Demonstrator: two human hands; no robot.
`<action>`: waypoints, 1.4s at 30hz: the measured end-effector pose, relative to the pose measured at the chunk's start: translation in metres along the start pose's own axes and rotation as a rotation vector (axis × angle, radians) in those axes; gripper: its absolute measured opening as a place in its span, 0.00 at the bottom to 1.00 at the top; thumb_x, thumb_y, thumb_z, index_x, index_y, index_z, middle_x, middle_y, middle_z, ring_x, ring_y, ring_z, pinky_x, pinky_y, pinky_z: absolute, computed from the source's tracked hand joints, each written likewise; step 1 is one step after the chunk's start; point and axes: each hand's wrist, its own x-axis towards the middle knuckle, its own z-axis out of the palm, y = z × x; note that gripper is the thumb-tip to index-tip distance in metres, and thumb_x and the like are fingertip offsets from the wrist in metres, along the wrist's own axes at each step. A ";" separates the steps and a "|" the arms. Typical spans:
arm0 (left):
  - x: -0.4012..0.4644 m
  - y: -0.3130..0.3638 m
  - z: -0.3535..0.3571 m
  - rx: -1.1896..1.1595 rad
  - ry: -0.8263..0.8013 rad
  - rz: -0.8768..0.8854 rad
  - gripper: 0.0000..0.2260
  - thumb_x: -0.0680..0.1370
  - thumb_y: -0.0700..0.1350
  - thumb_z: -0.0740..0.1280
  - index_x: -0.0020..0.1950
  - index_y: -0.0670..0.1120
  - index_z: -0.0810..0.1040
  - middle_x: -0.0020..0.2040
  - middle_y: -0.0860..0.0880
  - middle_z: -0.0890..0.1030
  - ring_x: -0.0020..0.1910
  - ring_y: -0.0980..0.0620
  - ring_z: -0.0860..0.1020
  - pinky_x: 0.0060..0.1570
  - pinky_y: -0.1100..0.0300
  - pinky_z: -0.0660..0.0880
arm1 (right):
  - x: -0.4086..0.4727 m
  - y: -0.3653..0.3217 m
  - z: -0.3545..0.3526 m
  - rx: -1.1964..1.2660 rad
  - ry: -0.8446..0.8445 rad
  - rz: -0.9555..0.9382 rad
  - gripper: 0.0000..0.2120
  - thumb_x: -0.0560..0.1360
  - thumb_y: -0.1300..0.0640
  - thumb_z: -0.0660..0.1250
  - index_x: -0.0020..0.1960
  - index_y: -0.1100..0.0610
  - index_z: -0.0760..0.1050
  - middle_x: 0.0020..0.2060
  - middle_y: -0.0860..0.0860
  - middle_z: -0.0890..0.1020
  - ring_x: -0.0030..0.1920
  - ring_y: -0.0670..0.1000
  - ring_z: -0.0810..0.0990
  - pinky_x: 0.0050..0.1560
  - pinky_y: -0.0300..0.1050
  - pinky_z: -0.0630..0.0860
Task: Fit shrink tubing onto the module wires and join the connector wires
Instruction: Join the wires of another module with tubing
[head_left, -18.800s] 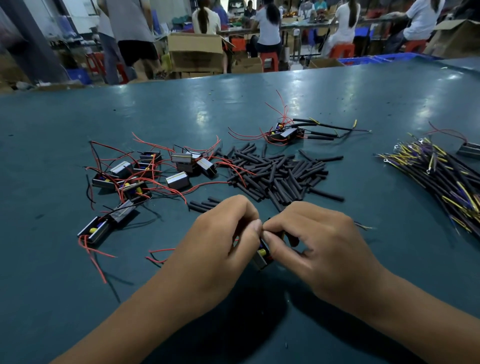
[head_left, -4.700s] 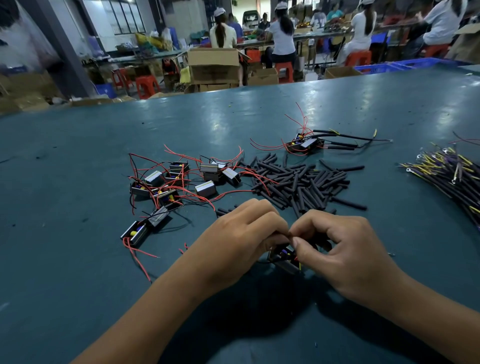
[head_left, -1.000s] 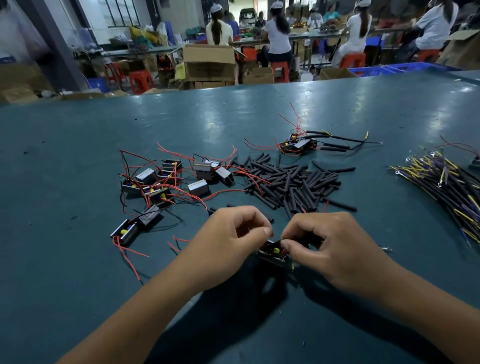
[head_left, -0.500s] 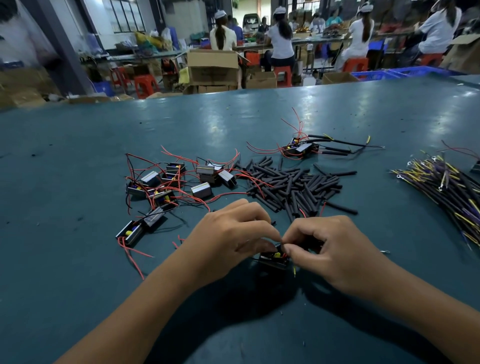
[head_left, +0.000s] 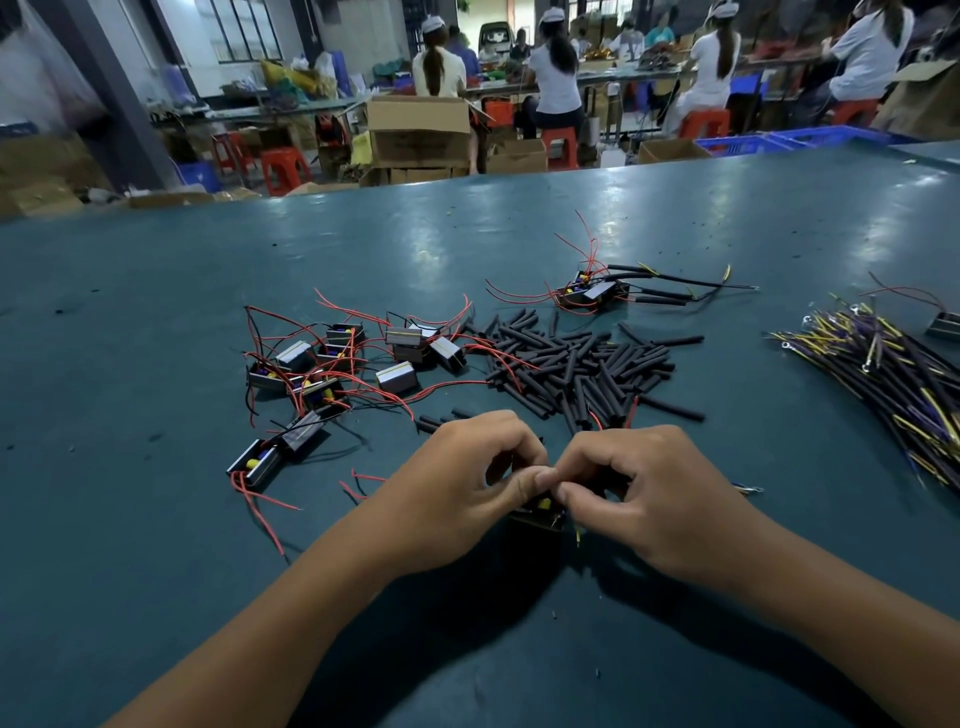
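My left hand (head_left: 457, 488) and my right hand (head_left: 644, 499) meet thumb to thumb just above the green table, both pinching a small black module (head_left: 540, 512) with a yellow part; its wires are mostly hidden under my fingers. A pile of black shrink tubing pieces (head_left: 576, 364) lies just beyond my hands. Several loose modules with red wires (head_left: 337, 364) lie to the left of that pile. A bundle of black and yellow connector wires (head_left: 893, 374) lies at the right.
One module with tubing fitted on its wires (head_left: 597, 293) lies farther back on the table (head_left: 156, 545). Another module (head_left: 943, 325) sits at the right edge. Seated people, cardboard boxes (head_left: 418, 130) and red stools stand beyond the far table edge.
My two hands have stayed together on the module, with my fingertips shifting slightly closer over it. The view tilted a little.
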 end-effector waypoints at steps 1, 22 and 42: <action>0.000 0.001 0.000 -0.020 -0.006 -0.028 0.06 0.79 0.50 0.69 0.44 0.50 0.78 0.39 0.61 0.76 0.37 0.62 0.73 0.37 0.72 0.65 | 0.000 0.001 0.000 0.007 -0.002 0.009 0.03 0.73 0.59 0.72 0.42 0.52 0.82 0.32 0.43 0.81 0.32 0.43 0.78 0.34 0.29 0.66; 0.020 0.000 -0.002 -0.812 0.105 -0.420 0.08 0.78 0.31 0.62 0.52 0.42 0.76 0.44 0.43 0.84 0.28 0.54 0.70 0.25 0.65 0.64 | 0.001 0.013 -0.004 0.091 0.061 0.179 0.09 0.74 0.58 0.73 0.37 0.50 0.79 0.29 0.45 0.81 0.28 0.41 0.75 0.31 0.31 0.69; 0.005 0.002 0.014 -0.025 0.025 -0.191 0.03 0.78 0.44 0.72 0.48 0.52 0.83 0.37 0.65 0.79 0.30 0.60 0.70 0.32 0.70 0.66 | 0.003 0.014 0.001 0.107 0.095 0.194 0.08 0.77 0.54 0.71 0.39 0.49 0.78 0.28 0.49 0.76 0.28 0.49 0.72 0.31 0.46 0.69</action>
